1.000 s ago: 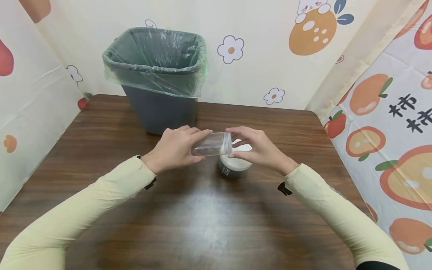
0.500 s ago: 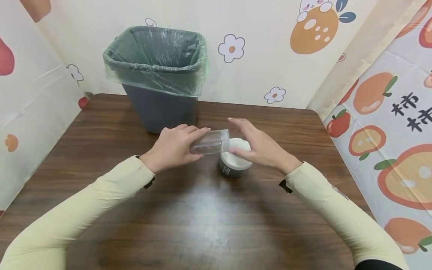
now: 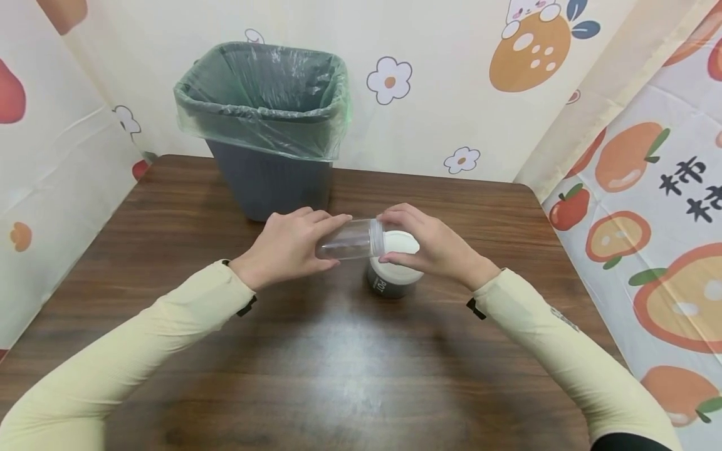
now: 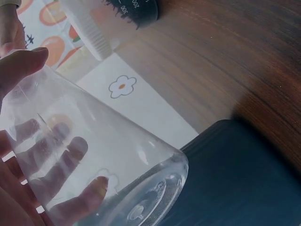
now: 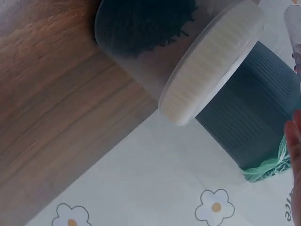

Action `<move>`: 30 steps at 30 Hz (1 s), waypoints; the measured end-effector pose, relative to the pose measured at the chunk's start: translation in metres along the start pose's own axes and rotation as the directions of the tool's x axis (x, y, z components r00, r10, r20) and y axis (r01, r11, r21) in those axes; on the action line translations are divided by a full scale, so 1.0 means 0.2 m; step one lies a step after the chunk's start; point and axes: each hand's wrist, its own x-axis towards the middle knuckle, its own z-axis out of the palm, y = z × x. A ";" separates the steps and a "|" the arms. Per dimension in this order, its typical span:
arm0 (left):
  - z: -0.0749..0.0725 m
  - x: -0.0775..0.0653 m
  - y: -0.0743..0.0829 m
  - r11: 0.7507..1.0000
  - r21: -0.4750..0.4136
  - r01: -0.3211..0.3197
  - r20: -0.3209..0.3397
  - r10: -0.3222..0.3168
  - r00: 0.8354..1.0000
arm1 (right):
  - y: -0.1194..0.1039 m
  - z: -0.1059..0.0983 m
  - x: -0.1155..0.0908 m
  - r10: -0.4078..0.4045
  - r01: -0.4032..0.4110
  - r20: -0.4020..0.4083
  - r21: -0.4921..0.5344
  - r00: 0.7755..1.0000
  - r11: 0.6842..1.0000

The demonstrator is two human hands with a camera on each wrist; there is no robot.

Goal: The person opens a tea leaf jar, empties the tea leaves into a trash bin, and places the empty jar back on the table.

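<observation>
A clear plastic jar [image 3: 348, 241] lies on its side in the air above the table. Its round base fills much of the left wrist view, where the left hand's fingers [image 4: 70, 165] show through the wall. My left hand [image 3: 284, 247] grips its body from the left. At the ringed mouth end, my right hand [image 3: 434, 244] holds the rim between thumb and fingers; whether that ring is a separate lid is unclear. Behind and under this end stands a second tub with a white lid [image 5: 211, 61], dark contents [image 5: 146, 23] and "POT" lettering [image 3: 380, 285].
A dark bin [image 3: 276, 185] with a green liner [image 3: 262, 134] stands on the back left of the wooden table [image 3: 271, 376]. Patterned cloth [image 3: 429, 113] hangs behind and at both sides. A black band [image 3: 476, 308] sits on the right wrist.
Half a second ago the right hand's fingers had spread off the jar's rim; they now curl round it again. The left hand has kept its grip, and the tub stands where it was.
</observation>
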 end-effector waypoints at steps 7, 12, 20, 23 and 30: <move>0.00 0.01 0.01 0.999 0.014 -0.033 -0.007 0.033 0.999 | 0.00 0.02 -0.01 0.144 -0.141 -0.014 0.123 0.989 0.982; 0.00 0.01 0.02 0.999 0.018 -0.042 0.004 0.042 0.999 | -0.01 0.05 -0.02 0.224 -0.224 -0.024 0.029 0.974 0.974; 0.01 -0.02 0.01 1.000 -0.021 -0.015 0.075 0.016 0.997 | -0.01 0.06 -0.02 0.040 -0.032 0.013 -0.366 0.999 0.930; 0.00 -0.02 0.01 1.000 -0.027 -0.014 0.072 0.016 0.997 | 0.00 0.06 -0.03 -0.017 0.027 0.032 -0.355 0.999 0.935; -0.02 -0.01 0.04 0.998 -0.046 -0.033 0.103 0.038 0.994 | 0.03 0.07 -0.03 -0.119 0.110 -0.013 -0.282 0.993 0.953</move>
